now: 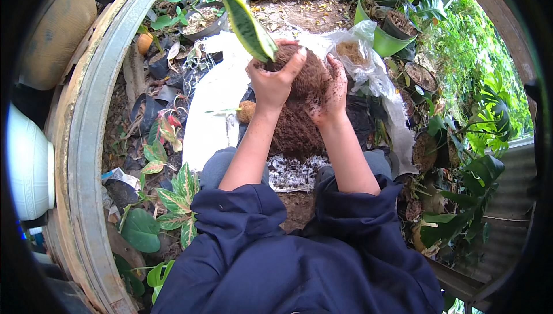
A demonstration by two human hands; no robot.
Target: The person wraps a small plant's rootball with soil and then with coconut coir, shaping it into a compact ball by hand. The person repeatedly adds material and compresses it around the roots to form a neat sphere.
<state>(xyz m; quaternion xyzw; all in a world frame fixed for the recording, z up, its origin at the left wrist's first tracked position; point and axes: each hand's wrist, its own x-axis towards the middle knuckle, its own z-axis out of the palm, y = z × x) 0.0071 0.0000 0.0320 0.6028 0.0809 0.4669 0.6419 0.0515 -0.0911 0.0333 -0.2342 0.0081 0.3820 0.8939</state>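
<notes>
Between my hands is a ball of brown coconut fibre [309, 74], raised above a heap of dark potting mix [296, 132]. A single snake plant leaf [248, 29], green with yellow margins, slants up and left from its top. My left hand [274, 83] grips the ball's left side, thumb over the near face and fingers partly hidden behind. Cupped against the right side is my right hand [330, 94], its fingers and palm speckled with soil. A smaller brown ball [246, 112] with a thin leaf lies left of my left forearm.
White woven sacking [211, 106] and black plastic [360, 117] lie under the soil. A clear plastic bag of fibre [352, 53] sits at right. Potted plants stand on both sides, including a green pot [389, 42]. A metal-edged ledge [93, 111] curves along the left.
</notes>
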